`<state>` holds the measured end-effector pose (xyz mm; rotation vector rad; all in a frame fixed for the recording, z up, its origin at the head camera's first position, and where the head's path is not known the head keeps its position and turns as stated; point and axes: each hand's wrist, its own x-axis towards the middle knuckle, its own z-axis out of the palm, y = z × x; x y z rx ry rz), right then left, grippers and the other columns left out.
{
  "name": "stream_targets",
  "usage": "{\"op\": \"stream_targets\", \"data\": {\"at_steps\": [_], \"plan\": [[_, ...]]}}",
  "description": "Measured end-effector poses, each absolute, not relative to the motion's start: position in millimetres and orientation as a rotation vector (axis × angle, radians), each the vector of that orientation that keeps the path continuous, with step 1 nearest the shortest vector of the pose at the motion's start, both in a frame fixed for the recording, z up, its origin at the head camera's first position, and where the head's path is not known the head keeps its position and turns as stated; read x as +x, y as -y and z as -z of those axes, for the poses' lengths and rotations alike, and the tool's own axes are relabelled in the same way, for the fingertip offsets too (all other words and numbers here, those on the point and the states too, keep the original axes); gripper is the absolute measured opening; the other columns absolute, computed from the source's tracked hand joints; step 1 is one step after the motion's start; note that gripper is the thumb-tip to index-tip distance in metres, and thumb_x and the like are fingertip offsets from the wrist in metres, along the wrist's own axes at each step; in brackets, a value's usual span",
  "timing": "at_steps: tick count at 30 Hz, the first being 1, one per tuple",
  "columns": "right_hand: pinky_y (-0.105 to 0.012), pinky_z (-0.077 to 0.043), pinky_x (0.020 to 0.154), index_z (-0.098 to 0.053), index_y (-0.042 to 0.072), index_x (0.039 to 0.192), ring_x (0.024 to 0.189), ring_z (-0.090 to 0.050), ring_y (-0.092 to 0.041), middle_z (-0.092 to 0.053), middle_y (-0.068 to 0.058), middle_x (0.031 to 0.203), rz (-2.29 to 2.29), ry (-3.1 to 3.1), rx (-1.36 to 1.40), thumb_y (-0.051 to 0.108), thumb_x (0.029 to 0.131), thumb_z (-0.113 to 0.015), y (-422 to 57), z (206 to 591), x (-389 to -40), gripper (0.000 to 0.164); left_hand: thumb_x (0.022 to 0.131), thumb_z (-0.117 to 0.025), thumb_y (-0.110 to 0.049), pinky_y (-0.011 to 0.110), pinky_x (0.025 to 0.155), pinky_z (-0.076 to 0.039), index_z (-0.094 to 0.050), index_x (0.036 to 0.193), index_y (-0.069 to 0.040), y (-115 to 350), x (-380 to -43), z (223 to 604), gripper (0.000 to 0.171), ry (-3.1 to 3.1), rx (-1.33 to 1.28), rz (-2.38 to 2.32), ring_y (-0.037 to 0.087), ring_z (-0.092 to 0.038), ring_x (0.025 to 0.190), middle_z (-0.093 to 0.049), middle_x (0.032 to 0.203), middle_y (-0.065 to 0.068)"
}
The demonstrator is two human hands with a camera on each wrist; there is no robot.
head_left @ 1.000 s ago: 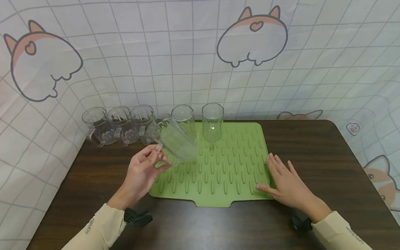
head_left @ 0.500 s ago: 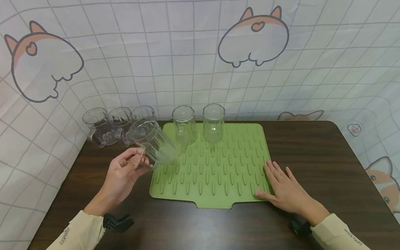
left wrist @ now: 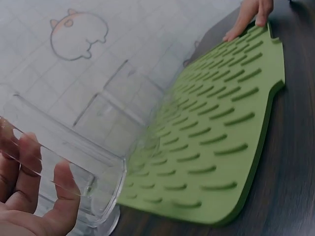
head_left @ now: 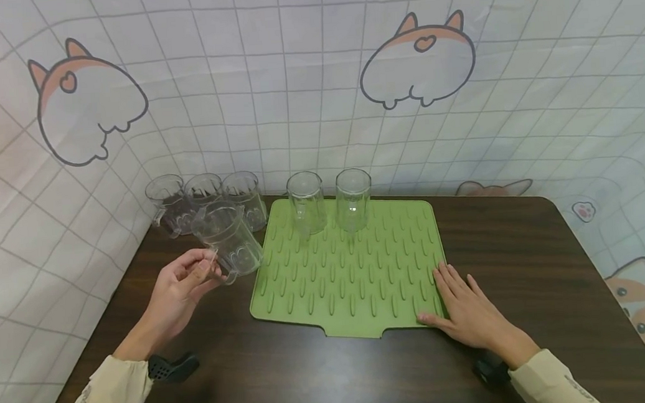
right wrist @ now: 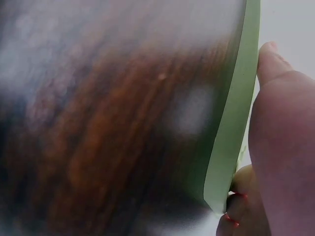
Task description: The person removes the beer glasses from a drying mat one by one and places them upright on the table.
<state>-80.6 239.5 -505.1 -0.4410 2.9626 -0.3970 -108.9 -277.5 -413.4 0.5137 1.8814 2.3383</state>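
Observation:
My left hand (head_left: 180, 292) grips a clear glass mug (head_left: 236, 248) by its handle, at the left side of a green ridged mat (head_left: 350, 274). The mug leans, its rim toward the back left and its base overlapping the mat's left edge in the head view. Up close in the left wrist view, the mug's clear wall (left wrist: 106, 162) shows beside the curled fingers (left wrist: 64, 184). With fingers straight, my right hand (head_left: 471, 313) rests on the mat's right edge. Two clear glass mugs (head_left: 307, 205) (head_left: 354, 202) stand upright along the mat's back.
Three more glass mugs (head_left: 252, 203) stand in a row at the back left of the dark wooden table (head_left: 499, 233), behind the held one. A white grid-patterned cloth (head_left: 314, 83) with cartoon dogs hangs around the table's back and sides.
My left hand has carried the mug leftward from over the mat, and the mug now leans less. My right hand has stayed on the mat's right edge. The head view has shifted slightly.

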Motion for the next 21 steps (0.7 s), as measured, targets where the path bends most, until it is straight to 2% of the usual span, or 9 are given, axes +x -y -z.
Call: {"op": "stream_targets", "data": {"at_steps": [11, 21], "plan": [[-0.071, -0.019, 0.123, -0.023, -0.003, 0.162, 0.158, -0.022, -0.046, -0.017, -0.026, 0.171, 0.371, -2.965, -0.448, 0.068, 0.097, -0.056, -239.4, 506.5, -79.6, 0.102, 0.109, -0.045, 0.0, 0.022, 0.091, -0.06, -0.063, 0.117, -0.004, 308.3, -110.9, 422.2, 0.021, -1.999, 0.494, -2.304, 0.005, -0.069, 0.096, -0.07, 0.102, -0.006], [-0.07, -0.018, 0.124, -0.023, -0.004, 0.162, 0.159, -0.02, -0.046, -0.015, -0.025, 0.172, 0.38, -2.962, -0.445, 0.066, 0.098, -0.056, -239.3, 505.3, -79.2, 0.1, 0.109, -0.046, -0.002, 0.021, 0.091, -0.06, -0.065, 0.115, -0.012, 331.3, -114.4, 433.6, 0.023, -2.029, 0.433, -2.263, 0.004, -0.07, 0.097, -0.07, 0.102, -0.008]]}}
